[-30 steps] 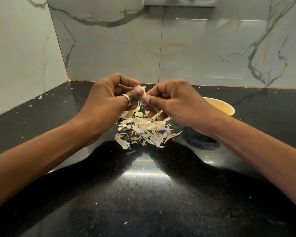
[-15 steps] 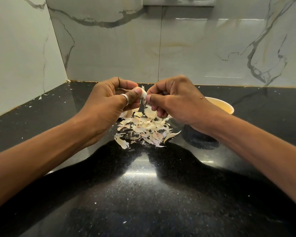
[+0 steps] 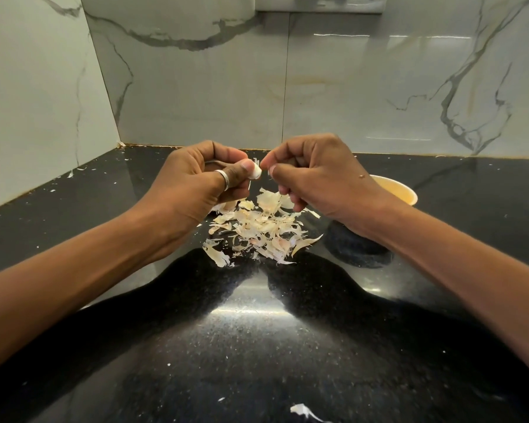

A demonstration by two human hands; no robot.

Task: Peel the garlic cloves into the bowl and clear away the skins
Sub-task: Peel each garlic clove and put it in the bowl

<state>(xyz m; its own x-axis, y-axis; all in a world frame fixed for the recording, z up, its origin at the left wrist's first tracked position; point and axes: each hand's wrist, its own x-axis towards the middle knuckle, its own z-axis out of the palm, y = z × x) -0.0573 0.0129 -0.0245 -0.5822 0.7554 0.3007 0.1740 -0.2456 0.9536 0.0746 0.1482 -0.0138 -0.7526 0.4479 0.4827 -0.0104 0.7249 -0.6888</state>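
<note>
Clove [image 3: 255, 172] in left hand [image 3: 196, 184] — right hand [image 3: 318, 181] pinches skin [image 3: 269, 174] beside.

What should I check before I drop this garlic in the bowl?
1. Grip of left hand on garlic clove: ok, pinched.
2. Clove bare: not ok, a skin wisp sticks up from it.
3. Empty right hand: cannot tell.
4. Upright bowl beside the right wrist: ok.
5. Skins gathered in the pile: not ok, stray bits lie across the counter.
</note>
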